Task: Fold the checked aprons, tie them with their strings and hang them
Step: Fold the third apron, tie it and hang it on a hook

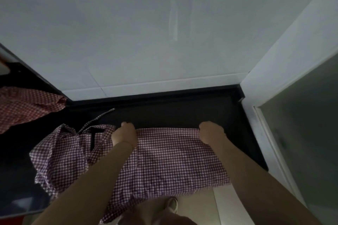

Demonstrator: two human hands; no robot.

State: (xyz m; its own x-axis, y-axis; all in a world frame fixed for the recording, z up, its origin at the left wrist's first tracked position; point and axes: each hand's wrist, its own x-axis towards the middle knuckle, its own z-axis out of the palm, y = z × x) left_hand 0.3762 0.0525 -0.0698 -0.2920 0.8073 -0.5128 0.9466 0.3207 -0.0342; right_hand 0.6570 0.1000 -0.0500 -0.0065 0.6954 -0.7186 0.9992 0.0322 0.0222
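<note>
Purple checked apron (164, 155) lay spread on the dark counter (182, 113), left hand (124, 134) and right hand (212, 133) each gripping its far edge; cloth looked light, limp, best held at corners.

Apron (164, 155) on counter (182, 111), second apron (27, 104) far left (partly cut off), wall (146, 33) behind.

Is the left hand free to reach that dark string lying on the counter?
Probably not right away: the left hand grips the purple checked apron's far edge. The string lies close by, nothing between.
</note>
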